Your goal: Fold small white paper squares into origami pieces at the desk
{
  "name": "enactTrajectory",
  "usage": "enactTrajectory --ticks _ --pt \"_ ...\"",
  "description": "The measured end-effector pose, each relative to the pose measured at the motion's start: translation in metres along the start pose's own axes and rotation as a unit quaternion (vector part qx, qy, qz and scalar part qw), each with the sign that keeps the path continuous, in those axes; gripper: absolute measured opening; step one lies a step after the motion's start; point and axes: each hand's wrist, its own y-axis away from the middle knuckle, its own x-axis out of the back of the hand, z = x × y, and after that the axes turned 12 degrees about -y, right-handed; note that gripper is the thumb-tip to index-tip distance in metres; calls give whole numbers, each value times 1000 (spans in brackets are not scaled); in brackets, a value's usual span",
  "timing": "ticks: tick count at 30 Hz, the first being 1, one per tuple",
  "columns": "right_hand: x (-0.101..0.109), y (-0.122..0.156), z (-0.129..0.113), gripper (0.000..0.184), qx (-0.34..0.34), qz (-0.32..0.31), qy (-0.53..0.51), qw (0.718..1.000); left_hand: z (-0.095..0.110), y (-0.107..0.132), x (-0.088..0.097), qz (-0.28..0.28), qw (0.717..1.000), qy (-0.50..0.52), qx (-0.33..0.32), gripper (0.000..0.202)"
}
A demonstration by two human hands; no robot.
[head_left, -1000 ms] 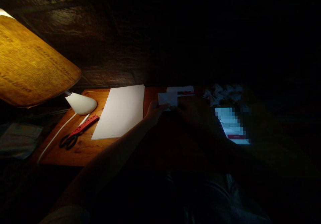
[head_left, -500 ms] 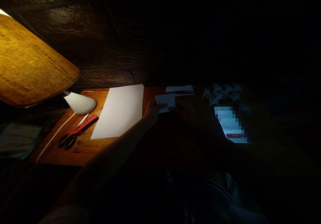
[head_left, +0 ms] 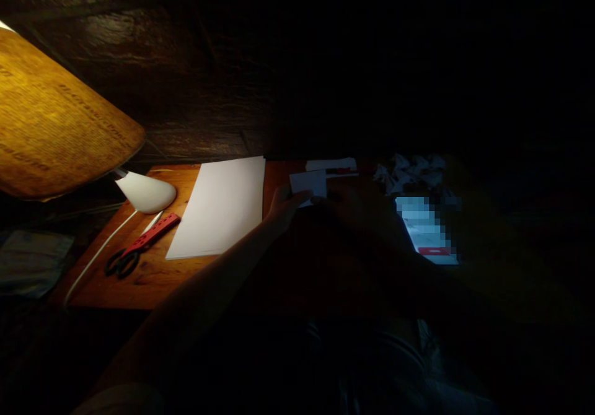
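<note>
The scene is very dark, lit only at the left. My left hand point(head_left: 282, 205) pinches the left edge of a small white piece of paper point(head_left: 307, 183) over the middle of the wooden table point(head_left: 153, 272). My right hand point(head_left: 346, 207), mostly in shadow, grips the paper's right lower side with closed fingers. A large white sheet point(head_left: 219, 206) lies flat just left of my left hand. Beyond the small paper lies another white strip with a red mark point(head_left: 331, 166).
A lamp with a yellow printed shade point(head_left: 56, 130) and white base point(head_left: 145, 193) stands at the left, its cord trailing forward. Red-handled scissors point(head_left: 139, 245) lie beside it. Crumpled paper point(head_left: 411, 170) and a lit phone screen point(head_left: 425, 229) are at the right.
The small paper has shifted slightly between my hands and turned a little. Both hands stay on it in nearly the same place.
</note>
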Motion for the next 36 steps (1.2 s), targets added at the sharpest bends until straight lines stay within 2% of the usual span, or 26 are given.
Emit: enactTrajectory --ticks 6,14,19,25,32,36 --pt "3 -1 -4 48 -9 22 -48 999 -1 -1 0 -14 999 20 -26 31" --pt "4 -3 -5 40 -11 26 -18 999 0 0 2 -2 997 -62 -43 28" --pt "2 -5 -4 39 -43 10 -70 997 -3 -3 3 -18 997 -62 -49 37" --pt "1 1 -17 39 -64 37 -90 993 -2 -2 3 -24 995 -73 -58 43" --pt "-1 -1 -15 42 -36 51 -39 997 1 -1 2 -13 996 -68 -54 42" --pt "0 0 -19 37 -30 59 -33 997 1 -2 2 -13 997 -48 -55 38"
